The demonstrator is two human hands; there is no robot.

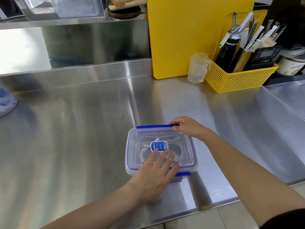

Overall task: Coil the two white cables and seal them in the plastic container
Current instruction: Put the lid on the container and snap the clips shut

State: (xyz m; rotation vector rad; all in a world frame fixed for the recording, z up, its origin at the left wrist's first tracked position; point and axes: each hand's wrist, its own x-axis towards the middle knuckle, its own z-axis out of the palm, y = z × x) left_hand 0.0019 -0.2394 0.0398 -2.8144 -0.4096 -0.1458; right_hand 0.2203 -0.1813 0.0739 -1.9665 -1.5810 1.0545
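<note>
Cables point(177, 147) lie coiled inside the clear container point(132, 171) on the steel counter point(82, 129), left hand point(153, 176) pressing flat and open on the lid point(189, 156) while right hand point(186, 128) pinches the far blue latch point(153, 126), which might miss its catch if the lid sits skewed.

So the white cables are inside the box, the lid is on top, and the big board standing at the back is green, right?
Almost. The head view shows the white cables inside the box with the lid on top, but the big board standing at the back is yellow, not green.
</note>
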